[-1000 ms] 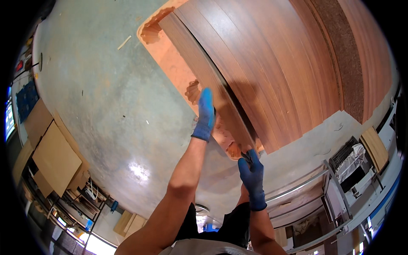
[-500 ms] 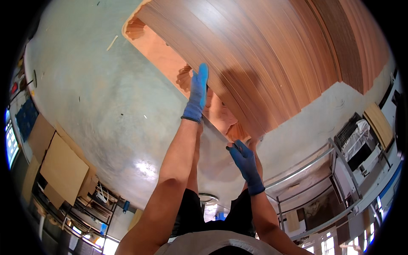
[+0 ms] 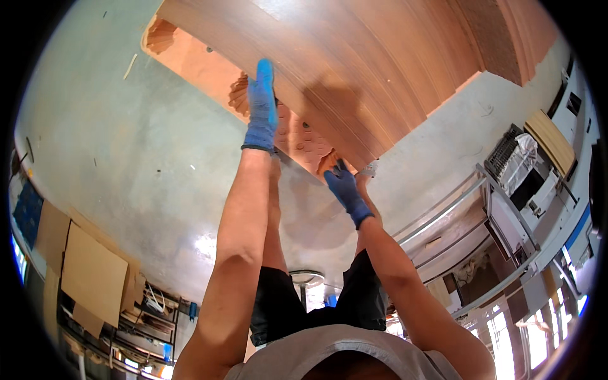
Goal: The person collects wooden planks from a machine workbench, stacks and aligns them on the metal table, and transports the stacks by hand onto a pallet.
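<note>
Left hand (image 3: pixel 261 104), blue glove, arm stretched forward, fingers flat and extended along edge of wooden sheet stack (image 3: pixel 354 69). Right hand (image 3: pixel 344 185), blue glove, arm bent, fingers curled at stack's near corner; exact grip unclear. Stack lies on grey concrete floor (image 3: pixel 120 158). Cardboard pieces (image 3: pixel 88 272) lower left, metal frame rack (image 3: pixel 506 209) right.

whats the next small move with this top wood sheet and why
Probably lift the near edge a little more. The left hand lies flat on the top wood sheet, the right hand grips its near corner, and that edge is only partly raised off the stack below.
</note>
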The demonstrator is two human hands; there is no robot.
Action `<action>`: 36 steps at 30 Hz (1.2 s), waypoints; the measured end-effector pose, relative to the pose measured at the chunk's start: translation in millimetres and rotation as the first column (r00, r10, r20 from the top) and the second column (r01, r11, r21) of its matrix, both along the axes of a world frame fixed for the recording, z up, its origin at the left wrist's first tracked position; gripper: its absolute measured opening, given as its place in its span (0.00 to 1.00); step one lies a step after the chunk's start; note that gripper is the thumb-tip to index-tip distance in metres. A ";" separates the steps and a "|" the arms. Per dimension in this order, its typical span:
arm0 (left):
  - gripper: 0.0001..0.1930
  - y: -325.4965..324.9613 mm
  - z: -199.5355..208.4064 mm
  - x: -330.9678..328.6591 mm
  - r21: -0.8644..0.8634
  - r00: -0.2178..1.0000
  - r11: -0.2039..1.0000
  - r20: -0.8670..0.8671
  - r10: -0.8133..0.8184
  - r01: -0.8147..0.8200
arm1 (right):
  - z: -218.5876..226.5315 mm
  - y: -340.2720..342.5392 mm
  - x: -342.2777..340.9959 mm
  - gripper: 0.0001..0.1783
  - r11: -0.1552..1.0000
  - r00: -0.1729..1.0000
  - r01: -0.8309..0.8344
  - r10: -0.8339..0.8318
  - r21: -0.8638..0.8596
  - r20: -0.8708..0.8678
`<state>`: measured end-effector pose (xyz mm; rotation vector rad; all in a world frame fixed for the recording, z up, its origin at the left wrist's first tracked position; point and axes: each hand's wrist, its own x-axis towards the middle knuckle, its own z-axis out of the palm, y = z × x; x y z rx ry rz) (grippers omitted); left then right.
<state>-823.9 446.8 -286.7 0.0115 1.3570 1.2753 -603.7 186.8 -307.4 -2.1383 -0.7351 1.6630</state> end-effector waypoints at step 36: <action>0.55 -9.8 19.1 -13.5 -0.102 0.914 0.976 -0.343 -0.217 0.193 | -74.0 72.7 -50.6 0.18 0.869 0.807 0.480 -0.490 -0.116 -0.330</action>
